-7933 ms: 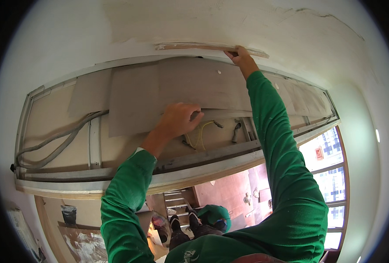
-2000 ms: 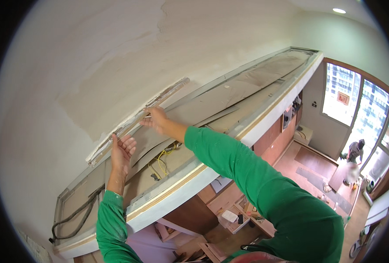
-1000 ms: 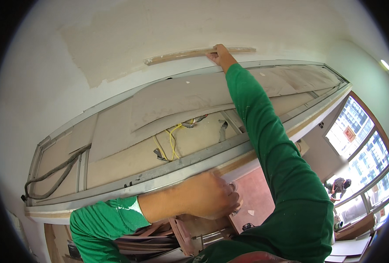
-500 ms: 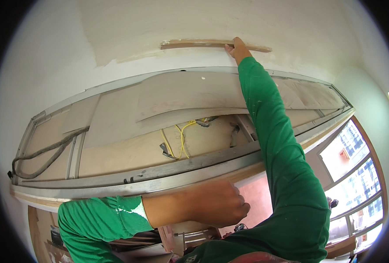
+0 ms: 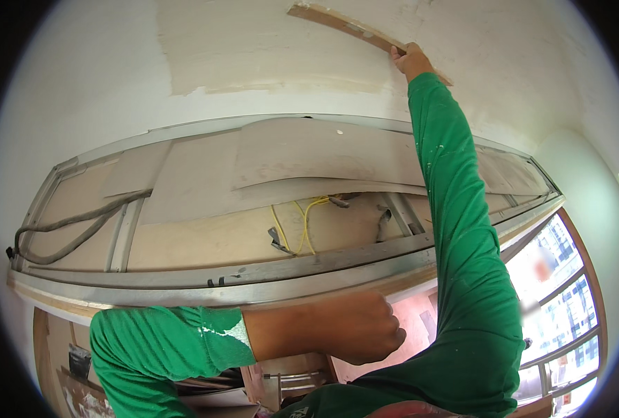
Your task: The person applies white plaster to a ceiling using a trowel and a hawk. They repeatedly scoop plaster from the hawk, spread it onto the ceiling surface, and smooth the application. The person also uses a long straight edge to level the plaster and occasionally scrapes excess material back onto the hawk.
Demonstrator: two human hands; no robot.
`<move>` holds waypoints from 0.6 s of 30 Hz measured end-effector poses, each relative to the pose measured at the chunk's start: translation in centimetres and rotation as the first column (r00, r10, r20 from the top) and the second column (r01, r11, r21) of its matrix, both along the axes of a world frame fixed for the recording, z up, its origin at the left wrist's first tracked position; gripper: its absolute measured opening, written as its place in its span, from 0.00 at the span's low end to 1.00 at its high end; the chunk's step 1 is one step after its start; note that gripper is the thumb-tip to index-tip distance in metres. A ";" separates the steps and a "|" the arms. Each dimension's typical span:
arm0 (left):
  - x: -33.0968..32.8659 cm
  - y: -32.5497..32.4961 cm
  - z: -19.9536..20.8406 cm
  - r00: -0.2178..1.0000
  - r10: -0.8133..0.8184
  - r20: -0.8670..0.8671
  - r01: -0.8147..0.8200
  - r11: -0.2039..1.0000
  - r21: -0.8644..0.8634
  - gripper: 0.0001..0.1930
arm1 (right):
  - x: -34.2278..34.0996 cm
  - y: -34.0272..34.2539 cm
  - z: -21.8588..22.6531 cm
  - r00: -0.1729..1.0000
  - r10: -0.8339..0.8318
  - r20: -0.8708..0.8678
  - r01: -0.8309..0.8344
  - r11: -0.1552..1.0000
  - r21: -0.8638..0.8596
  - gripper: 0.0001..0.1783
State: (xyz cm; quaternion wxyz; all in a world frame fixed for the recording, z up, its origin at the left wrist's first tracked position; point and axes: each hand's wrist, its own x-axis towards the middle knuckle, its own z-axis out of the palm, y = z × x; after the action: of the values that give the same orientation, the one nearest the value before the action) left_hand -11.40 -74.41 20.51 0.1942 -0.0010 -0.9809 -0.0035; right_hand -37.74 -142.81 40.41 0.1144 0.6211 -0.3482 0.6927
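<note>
My right arm reaches far up in its green sleeve, and my right hand (image 5: 414, 63) is closed around a long wooden batten (image 5: 344, 26). Pale smears mark the batten, which slants with its left end higher than its right. It lies over the plastered surface (image 5: 254, 52); whether it touches cannot be told. My left forearm crosses low in front of me. The left hand (image 5: 358, 327) is curled into a fist, back toward the view, and anything inside it is hidden.
Below the plaster is a long metal-framed recess (image 5: 309, 268) with loose grey sheets (image 5: 309, 153). Yellow wires (image 5: 305, 226) and a dark bent cable (image 5: 79, 233) hang inside it. Windows (image 5: 560, 299) stand at the lower right.
My right hand has moved up and to the right with the batten, which has gone from nearly level to slanted, left end raised. My left fist has hardly moved. The view has shifted slightly.
</note>
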 end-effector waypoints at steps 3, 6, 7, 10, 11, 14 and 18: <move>-0.2 1.1 -0.4 0.998 -0.061 -0.024 0.059 0.996 -0.067 0.09 | -6.1 2.0 7.7 0.972 0.236 0.019 -0.237 0.967 0.095 0.19; 1.4 -1.6 -0.7 0.986 0.150 0.066 -0.155 0.986 0.068 0.09 | 12.5 8.7 1.8 0.303 0.545 0.782 -0.882 0.470 0.014 0.18; 2.2 -1.0 -0.8 0.977 0.198 0.082 -0.204 0.977 0.068 0.08 | 16.4 13.1 2.8 0.213 0.541 0.814 -0.915 0.402 -0.027 0.18; 1.3 -0.2 -0.6 0.989 0.127 0.077 -0.128 0.992 0.006 0.08 | 12.0 19.0 10.5 0.239 0.580 0.779 -0.887 0.456 -0.068 0.16; 0.5 0.0 -0.3 0.995 0.068 0.075 -0.066 0.997 -0.028 0.08 | 7.3 19.3 13.9 0.267 0.587 0.765 -0.862 0.500 -0.083 0.16; 0.0 0.1 -0.3 0.997 0.034 0.063 -0.029 0.996 -0.082 0.10 | 4.1 21.8 18.7 0.283 0.631 0.723 -0.848 0.516 -0.118 0.17; 0.7 0.0 -1.0 0.994 0.080 0.071 -0.078 0.996 -0.031 0.14 | 7.4 27.1 17.2 0.104 0.783 0.613 -0.873 0.367 -0.321 0.17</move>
State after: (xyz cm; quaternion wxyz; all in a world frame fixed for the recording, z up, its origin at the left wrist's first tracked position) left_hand -10.73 -74.41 19.50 0.1587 0.0352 -0.9865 0.0177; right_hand -30.33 -115.73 57.61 -0.4689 0.4070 0.0051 0.7838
